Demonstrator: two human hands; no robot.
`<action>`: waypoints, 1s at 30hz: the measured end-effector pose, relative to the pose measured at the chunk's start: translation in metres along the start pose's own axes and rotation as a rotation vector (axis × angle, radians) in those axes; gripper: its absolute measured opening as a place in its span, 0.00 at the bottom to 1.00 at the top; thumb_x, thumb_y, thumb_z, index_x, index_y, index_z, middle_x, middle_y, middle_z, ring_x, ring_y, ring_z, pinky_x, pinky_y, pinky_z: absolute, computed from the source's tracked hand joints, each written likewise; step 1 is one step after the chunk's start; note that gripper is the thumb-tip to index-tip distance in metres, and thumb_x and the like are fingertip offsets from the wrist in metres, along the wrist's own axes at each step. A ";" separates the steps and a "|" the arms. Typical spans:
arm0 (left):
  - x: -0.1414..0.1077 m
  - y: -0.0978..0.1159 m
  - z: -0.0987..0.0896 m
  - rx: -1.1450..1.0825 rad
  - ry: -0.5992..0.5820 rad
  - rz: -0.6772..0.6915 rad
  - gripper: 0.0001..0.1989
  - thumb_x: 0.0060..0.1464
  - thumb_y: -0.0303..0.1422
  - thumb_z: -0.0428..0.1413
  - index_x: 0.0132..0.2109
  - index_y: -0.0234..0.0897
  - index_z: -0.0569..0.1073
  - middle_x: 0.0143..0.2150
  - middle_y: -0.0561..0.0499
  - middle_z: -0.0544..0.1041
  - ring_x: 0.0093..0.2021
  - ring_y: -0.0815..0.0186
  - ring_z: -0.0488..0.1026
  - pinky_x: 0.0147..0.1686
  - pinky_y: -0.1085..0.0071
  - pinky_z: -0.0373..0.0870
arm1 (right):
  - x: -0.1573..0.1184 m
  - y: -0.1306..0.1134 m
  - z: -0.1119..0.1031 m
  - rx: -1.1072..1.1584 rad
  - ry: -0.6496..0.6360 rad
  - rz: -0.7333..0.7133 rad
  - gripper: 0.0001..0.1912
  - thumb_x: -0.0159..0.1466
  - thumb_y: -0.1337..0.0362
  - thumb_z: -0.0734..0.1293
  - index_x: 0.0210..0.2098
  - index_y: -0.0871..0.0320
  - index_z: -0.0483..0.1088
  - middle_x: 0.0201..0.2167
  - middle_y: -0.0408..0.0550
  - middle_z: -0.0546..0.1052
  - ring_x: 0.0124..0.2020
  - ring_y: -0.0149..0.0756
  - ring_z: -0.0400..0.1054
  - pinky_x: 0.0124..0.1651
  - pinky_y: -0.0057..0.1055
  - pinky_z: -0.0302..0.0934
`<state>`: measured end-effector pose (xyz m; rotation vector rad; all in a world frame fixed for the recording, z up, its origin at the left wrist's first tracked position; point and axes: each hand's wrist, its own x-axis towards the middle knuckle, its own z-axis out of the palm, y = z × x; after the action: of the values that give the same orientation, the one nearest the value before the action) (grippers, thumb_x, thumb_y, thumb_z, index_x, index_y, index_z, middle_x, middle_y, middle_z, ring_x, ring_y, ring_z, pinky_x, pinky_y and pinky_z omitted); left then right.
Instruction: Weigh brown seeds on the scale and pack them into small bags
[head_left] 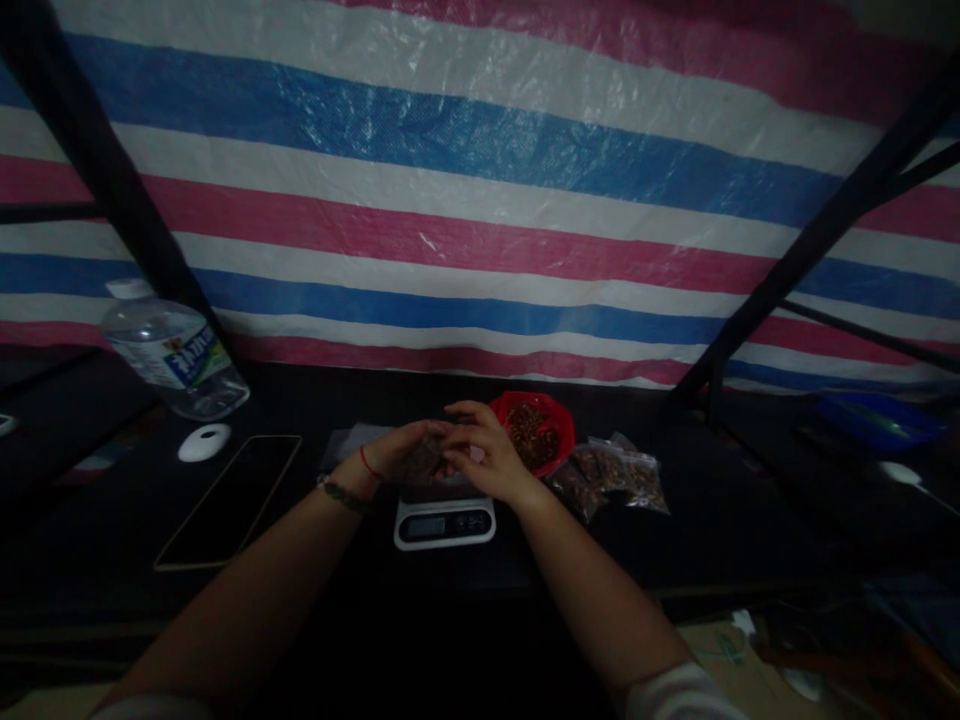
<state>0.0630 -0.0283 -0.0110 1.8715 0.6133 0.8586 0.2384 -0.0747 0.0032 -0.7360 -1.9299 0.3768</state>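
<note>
A small clear plastic bag (421,462) with brownish contents is held above a white digital scale (445,524). My left hand (397,446) is closed around the bag's left side and upper edge. My right hand (487,452) has its fingers bent against the bag's right side, close to the left fingertips. Dim light blurs the exact finger contact. Just right of my right hand stands a red bowl (568,440) of small brown pieces. Several filled clear bags (634,475) lie beside the bowl. Flat clear bags (352,440) lie partly behind my left hand.
On the left of the black table (315,560) are a phone (229,502), a white rounded case (204,442) and a large plastic bottle (176,350). A blue tray (877,420) and a white cabled item (900,474) lie far right. Striped sheeting (480,200) hangs behind dark metal bars.
</note>
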 end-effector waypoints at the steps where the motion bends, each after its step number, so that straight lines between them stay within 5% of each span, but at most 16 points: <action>1: -0.001 0.001 0.001 -0.117 -0.070 -0.046 0.43 0.45 0.69 0.36 0.38 0.38 0.76 0.29 0.41 0.77 0.24 0.62 0.73 0.23 0.66 0.69 | 0.000 -0.001 -0.001 -0.007 0.008 -0.003 0.03 0.59 0.64 0.69 0.34 0.51 0.75 0.51 0.49 0.69 0.54 0.41 0.63 0.54 0.41 0.62; 5: 0.001 0.003 -0.004 -0.564 -0.253 -0.183 0.41 0.38 0.66 0.53 0.46 0.35 0.74 0.40 0.37 0.79 0.37 0.53 0.77 0.35 0.58 0.74 | 0.003 -0.002 -0.013 -0.023 0.187 0.010 0.04 0.61 0.65 0.66 0.33 0.52 0.73 0.47 0.49 0.72 0.51 0.40 0.65 0.53 0.41 0.62; 9: 0.007 0.005 -0.008 -0.508 -0.237 -0.107 0.35 0.36 0.54 0.64 0.49 0.36 0.73 0.44 0.39 0.78 0.41 0.53 0.77 0.40 0.58 0.74 | 0.004 0.000 -0.023 -0.032 0.210 0.029 0.03 0.62 0.63 0.66 0.33 0.53 0.72 0.46 0.49 0.72 0.50 0.41 0.67 0.53 0.43 0.62; 13: 0.011 0.006 -0.002 -0.214 -0.068 -0.045 0.27 0.41 0.45 0.65 0.45 0.34 0.74 0.39 0.43 0.79 0.38 0.59 0.77 0.40 0.61 0.74 | 0.003 0.008 -0.022 0.033 0.266 0.081 0.05 0.61 0.62 0.66 0.37 0.52 0.72 0.47 0.49 0.73 0.48 0.40 0.68 0.51 0.41 0.64; 16: 0.012 0.007 0.004 -0.089 0.072 0.019 0.23 0.44 0.43 0.64 0.45 0.33 0.73 0.39 0.43 0.79 0.38 0.59 0.77 0.40 0.62 0.74 | 0.003 0.015 -0.017 0.160 0.340 0.187 0.15 0.59 0.61 0.68 0.47 0.51 0.70 0.45 0.49 0.74 0.41 0.37 0.70 0.45 0.36 0.66; 22: 0.014 0.007 0.008 0.000 0.200 0.093 0.19 0.49 0.45 0.59 0.42 0.34 0.76 0.39 0.43 0.80 0.39 0.59 0.76 0.41 0.62 0.74 | 0.004 0.024 -0.016 0.169 0.364 0.260 0.06 0.59 0.59 0.68 0.29 0.55 0.73 0.30 0.45 0.75 0.34 0.35 0.70 0.40 0.32 0.66; 30: 0.019 -0.001 0.008 0.009 0.483 0.083 0.18 0.47 0.47 0.60 0.33 0.34 0.76 0.31 0.47 0.79 0.33 0.63 0.75 0.36 0.67 0.73 | 0.002 0.021 -0.011 0.187 0.405 0.381 0.06 0.57 0.60 0.69 0.29 0.56 0.73 0.25 0.43 0.76 0.28 0.33 0.70 0.32 0.28 0.65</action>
<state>0.0806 -0.0188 -0.0088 1.7108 0.8343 1.3825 0.2540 -0.0583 -0.0021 -0.9732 -1.3545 0.5835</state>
